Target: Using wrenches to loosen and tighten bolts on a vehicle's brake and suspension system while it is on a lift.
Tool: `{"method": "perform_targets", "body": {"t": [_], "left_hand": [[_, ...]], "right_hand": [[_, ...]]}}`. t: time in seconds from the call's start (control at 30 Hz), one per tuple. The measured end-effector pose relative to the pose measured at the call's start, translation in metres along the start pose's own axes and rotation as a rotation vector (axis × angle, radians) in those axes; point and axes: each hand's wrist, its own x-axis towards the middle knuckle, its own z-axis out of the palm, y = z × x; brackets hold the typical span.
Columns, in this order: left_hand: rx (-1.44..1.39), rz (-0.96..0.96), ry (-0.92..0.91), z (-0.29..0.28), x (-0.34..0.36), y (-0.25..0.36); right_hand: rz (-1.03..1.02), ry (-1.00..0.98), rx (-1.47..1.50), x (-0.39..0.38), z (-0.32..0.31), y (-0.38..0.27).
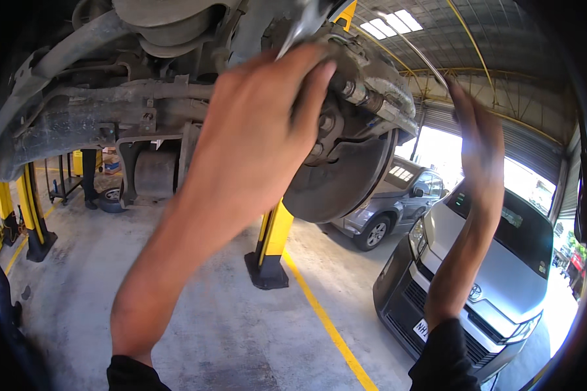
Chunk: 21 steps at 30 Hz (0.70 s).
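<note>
Left hand (261, 124) grip closed around wrench (300, 29) at brake caliper (372, 85).

Daylight floods in through the open doorway (437, 153) ahead of me and blows out to white glare, while the underside of the car (111, 117) overhead sits in shade. My right hand (479, 140) is smeared by motion blur, and the fisheye bends straight lines and darkens the rim.
</note>
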Motion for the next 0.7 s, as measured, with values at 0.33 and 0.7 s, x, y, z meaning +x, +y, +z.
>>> {"method": "perform_targets", "body": {"t": [0.33,0.7], "left_hand": [[0.241,-0.177,-0.373,0.030,0.134,-0.003],[0.360,-0.358,-0.352,0.108,0.182,-0.131]], "right_hand": [[-0.357,-0.303,0.097,0.204,0.016,-0.007],[-0.255,-0.259,0.302,0.241,0.063,-0.021]]}}
